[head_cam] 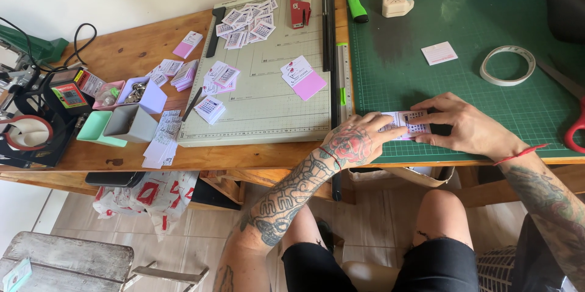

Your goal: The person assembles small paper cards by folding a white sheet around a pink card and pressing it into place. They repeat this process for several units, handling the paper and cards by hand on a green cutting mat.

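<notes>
Head view: both hands down at the near edge of the green cutting mat [463, 30]. Left hand [356, 139] and right hand [463, 126] pin a small stack of printed cards [409, 122] flat between them; fingertips press on top and at the sides, so each grip is narrow and closed on the stack, not lifted.

Risk, as I judge it: the stack sits right at the counter [128, 54] edge, so a slip of either hand could fan the cards or push some off to the floor. Uneven finger pressure could also skew the alignment.

Cards: small, white with pink, dark grid print on top, thin, roughly squared up; the lower cards are mostly hidden by fingers.

Around: paper trimmer [262, 85] to the left with more loose cards on it, tape roll [507, 65] and a single pink-white card [439, 53] on the mat, red-handled scissors [576, 127] at far right, corner punch [396, 2] at the top.
</notes>
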